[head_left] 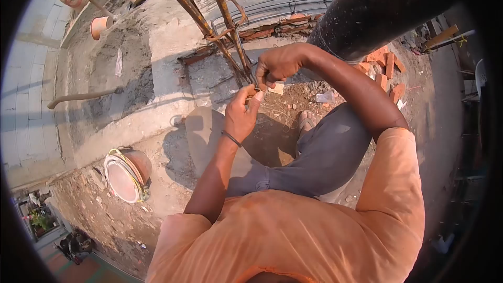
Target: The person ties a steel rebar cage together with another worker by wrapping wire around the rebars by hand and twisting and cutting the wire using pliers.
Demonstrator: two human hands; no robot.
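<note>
Rusty vertical steel bars (217, 13) rise from a concrete base, bound by a bent steel tie higher up. At their foot my left hand (242, 115) is closed, thumb and fingers pinched together on a thin wire. My right hand (280, 65) is curled beside the bars, just above and right of the left one, fingers closed around something too small to make out. The two hands nearly touch. Thin loose wire (285, 112) lies on the soil below them.
A large black pipe (367, 10) slants at the upper right, near broken bricks (390, 68). Stacked buckets (126, 175) stand at the lower left. A wooden handle (81, 97) lies by grey mortar (105, 63). Rebar (283, 8) runs behind the bars.
</note>
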